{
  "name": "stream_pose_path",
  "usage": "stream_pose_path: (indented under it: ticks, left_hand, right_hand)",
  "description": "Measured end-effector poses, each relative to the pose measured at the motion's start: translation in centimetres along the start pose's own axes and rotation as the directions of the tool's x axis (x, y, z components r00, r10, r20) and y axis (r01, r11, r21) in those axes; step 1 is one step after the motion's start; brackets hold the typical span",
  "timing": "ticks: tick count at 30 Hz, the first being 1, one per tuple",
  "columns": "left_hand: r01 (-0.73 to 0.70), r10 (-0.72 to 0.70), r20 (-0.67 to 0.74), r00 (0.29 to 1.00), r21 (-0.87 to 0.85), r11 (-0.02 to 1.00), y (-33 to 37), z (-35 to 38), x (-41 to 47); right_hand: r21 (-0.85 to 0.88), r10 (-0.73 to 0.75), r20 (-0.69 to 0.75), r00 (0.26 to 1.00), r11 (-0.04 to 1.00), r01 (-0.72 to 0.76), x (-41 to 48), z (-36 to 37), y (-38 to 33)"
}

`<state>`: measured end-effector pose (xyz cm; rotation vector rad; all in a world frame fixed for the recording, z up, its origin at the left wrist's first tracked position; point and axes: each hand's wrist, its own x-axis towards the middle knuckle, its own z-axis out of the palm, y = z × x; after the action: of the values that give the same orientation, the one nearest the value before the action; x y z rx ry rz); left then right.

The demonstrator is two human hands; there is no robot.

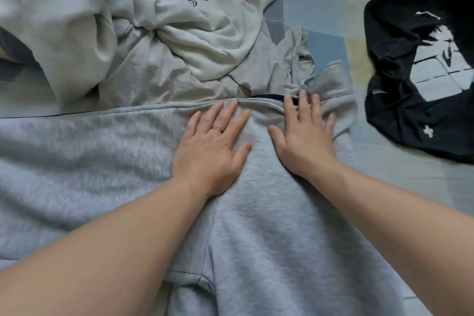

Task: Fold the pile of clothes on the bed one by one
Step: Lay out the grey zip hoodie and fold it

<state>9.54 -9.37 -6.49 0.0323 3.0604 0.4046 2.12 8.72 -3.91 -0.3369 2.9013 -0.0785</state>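
A grey fleece garment (256, 226) lies spread across the bed in front of me, reaching from the left edge to the lower right. My left hand (210, 146), wearing a ring, rests flat on it with fingers spread. My right hand (305, 136) lies flat beside it, fingertips on the bunched upper edge of the garment, where a dark strip shows. Neither hand grips the cloth. Behind the grey garment lies a rumpled pile of pale clothes (164, 33), one with dark lettering.
A black garment with a white printed graphic (420, 69) lies crumpled at the right. The patterned bedsheet (320, 7) shows between it and the pale pile. A dark object sits at the far left edge.
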Motion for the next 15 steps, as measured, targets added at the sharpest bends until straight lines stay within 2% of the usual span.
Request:
stream_pose_path:
  ticks: [3,5,7,8,9,11,13,15]
  left_hand:
    - [0.047,-0.047,-0.008,0.999,0.023,0.999,0.0,-0.1,0.4]
    - [0.064,-0.063,-0.021,0.998,0.048,0.997,0.1,0.1,0.6]
    - [0.064,-0.063,-0.024,0.998,0.043,0.997,0.2,0.1,0.5]
    - [0.067,-0.066,-0.032,0.997,0.039,0.997,0.1,0.1,0.6]
    - [0.072,-0.071,-0.034,0.997,0.041,0.997,0.1,0.2,0.6]
    - [0.081,-0.079,-0.033,0.996,0.049,0.996,0.1,0.2,0.6]
    - [0.082,-0.079,-0.057,0.995,0.053,0.995,0.1,0.3,0.7]
    - [0.080,-0.076,-0.069,0.995,0.059,0.995,0.1,0.3,0.9]
  right_hand:
    - [0.254,-0.206,0.057,0.977,0.949,0.185,0.8,-0.5,0.2]
    - [0.363,-0.305,-0.076,0.949,0.878,0.312,0.0,-1.5,1.9]
    - [0.250,-0.300,-0.270,0.915,0.896,0.367,-1.2,-1.5,4.6]
    - [0.145,-0.248,-0.310,0.918,0.942,0.303,-1.7,-1.3,5.6]
    - [0.066,-0.165,-0.290,0.943,0.979,0.192,-1.9,-0.9,6.1]
    - [0.028,0.018,-0.125,0.992,1.000,-0.015,-1.7,0.2,5.7]
    - [0.026,0.068,-0.047,0.997,0.997,-0.067,-0.9,1.4,4.5]
    - [0.024,0.071,-0.080,0.994,0.997,-0.069,-0.6,1.8,3.9]
